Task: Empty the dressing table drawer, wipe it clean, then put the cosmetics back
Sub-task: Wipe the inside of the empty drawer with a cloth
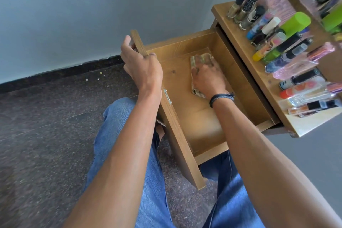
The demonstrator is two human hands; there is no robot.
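- My left hand (142,68) grips the top edge of the brown wooden drawer front (177,135). Its fingers (152,55) are curled over the edge, with the thumb on the outer side.
- The open wooden drawer (187,116) is pulled out from under the wooden counter (246,55), and its bare floor shows around my other hand.
- My right hand (209,77) presses a crumpled pale patterned cloth (200,57) against the drawer floor, toward the far end. Those fingers (200,67) lie close together, bent down over the cloth and blurred.
- A dark braided band (220,98) sits on my right wrist.
- The cosmetics (277,63), bottles and tubes of many colours, stand in rows on the counter just right of the drawer. Among them is a bottle with a bright green cap (296,22).
- A small metal handle (167,96) sits on the drawer front beside my left wrist.
- My blue jeans (120,135) show below, over a dark speckled floor (46,126).
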